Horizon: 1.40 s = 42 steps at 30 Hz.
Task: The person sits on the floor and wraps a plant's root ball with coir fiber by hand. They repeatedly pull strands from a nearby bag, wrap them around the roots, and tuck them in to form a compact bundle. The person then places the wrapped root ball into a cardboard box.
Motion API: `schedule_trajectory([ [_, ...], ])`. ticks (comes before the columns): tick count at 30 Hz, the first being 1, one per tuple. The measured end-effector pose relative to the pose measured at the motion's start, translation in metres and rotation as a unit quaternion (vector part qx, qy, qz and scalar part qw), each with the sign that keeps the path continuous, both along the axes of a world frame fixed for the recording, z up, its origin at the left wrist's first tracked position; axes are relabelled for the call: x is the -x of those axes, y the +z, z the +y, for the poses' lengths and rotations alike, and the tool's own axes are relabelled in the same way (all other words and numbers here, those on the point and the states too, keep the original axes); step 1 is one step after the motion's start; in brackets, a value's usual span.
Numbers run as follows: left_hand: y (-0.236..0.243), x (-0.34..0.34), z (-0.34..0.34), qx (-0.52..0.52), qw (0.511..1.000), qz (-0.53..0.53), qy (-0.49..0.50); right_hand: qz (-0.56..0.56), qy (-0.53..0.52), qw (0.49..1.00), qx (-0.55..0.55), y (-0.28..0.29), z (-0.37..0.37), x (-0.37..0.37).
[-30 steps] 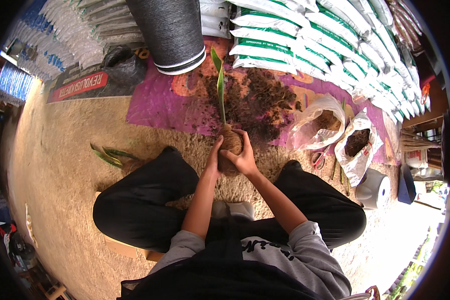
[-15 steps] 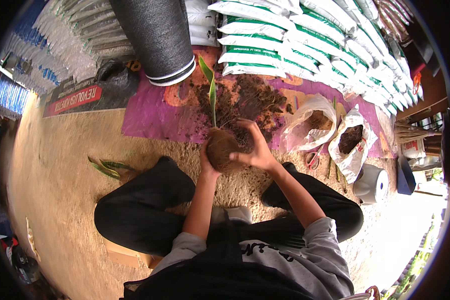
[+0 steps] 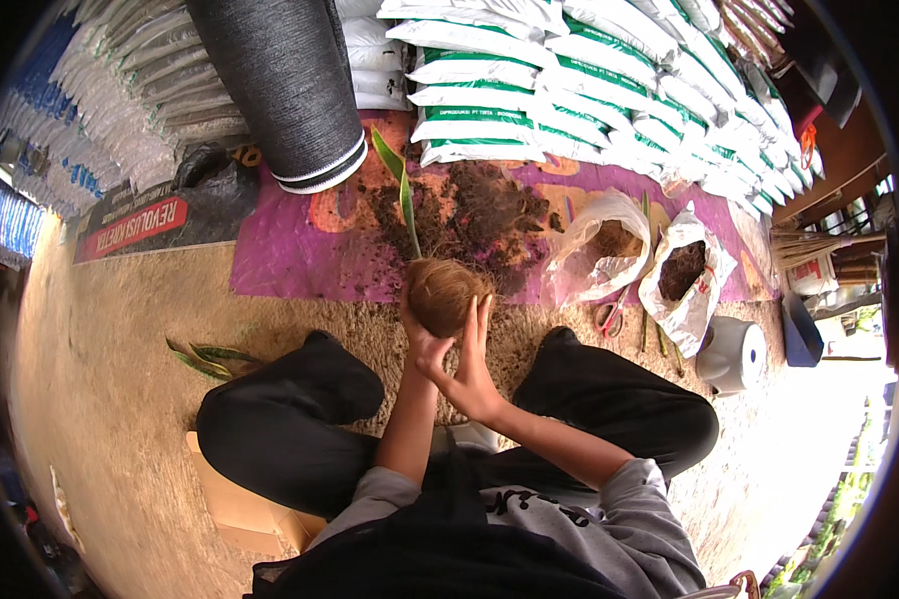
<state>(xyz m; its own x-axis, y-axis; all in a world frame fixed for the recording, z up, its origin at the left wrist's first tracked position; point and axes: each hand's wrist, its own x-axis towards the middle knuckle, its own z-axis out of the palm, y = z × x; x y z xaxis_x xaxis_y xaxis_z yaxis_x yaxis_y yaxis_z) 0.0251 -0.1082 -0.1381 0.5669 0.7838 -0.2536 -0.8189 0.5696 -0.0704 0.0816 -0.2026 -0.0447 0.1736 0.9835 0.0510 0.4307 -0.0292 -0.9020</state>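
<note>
One round brown fibrous ball (image 3: pixel 448 295), topped by one yellow-edged green leaf (image 3: pixel 406 200), is held by the near edge of a purple printed sheet (image 3: pixel 292 272).
It is cupped in the curled left hand (image 3: pixel 421 327), presumably for support, and seemingly steadied by the straight-fingered, unclasped right hand (image 3: pixel 469 374). One translucent plastic bag (image 3: pixel 566 268), one white plastic bag (image 3: pixel 684 317) and one pair of red-handled scissors (image 3: pixel 609 320) are placed rightward, likely for easy reach.

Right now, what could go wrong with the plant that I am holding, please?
The round fibrous ball might slip: the left hand cups it, while the right hand is mostly open, fingers against its side. The tall leaf rises with no hand on it, so a knock could bend it.
</note>
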Motion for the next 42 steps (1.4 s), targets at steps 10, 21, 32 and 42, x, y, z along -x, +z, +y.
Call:
schedule_trajectory([
  [10, 0.013, -0.016, -0.006, -0.005, 0.985, 0.158, 0.066, 0.313, -0.152, 0.937, -0.009, -0.036, 0.044, -0.007],
  [21, 0.002, -0.014, -0.007, 0.003, 0.981, 0.186, 0.057, 0.219, -0.02, 0.961, 0.166, -0.027, 0.074, -0.058],
  [32, 0.013, -0.007, -0.004, -0.044, 0.924, 0.38, -0.005, 0.46, -0.056, 0.863, 0.201, -0.056, 0.068, -0.056],
  [42, 0.044, 0.062, 0.003, -0.304, 0.588, 0.721, -0.202, 0.624, -0.095, 0.757, 0.17, -0.057, 0.101, -0.06],
])
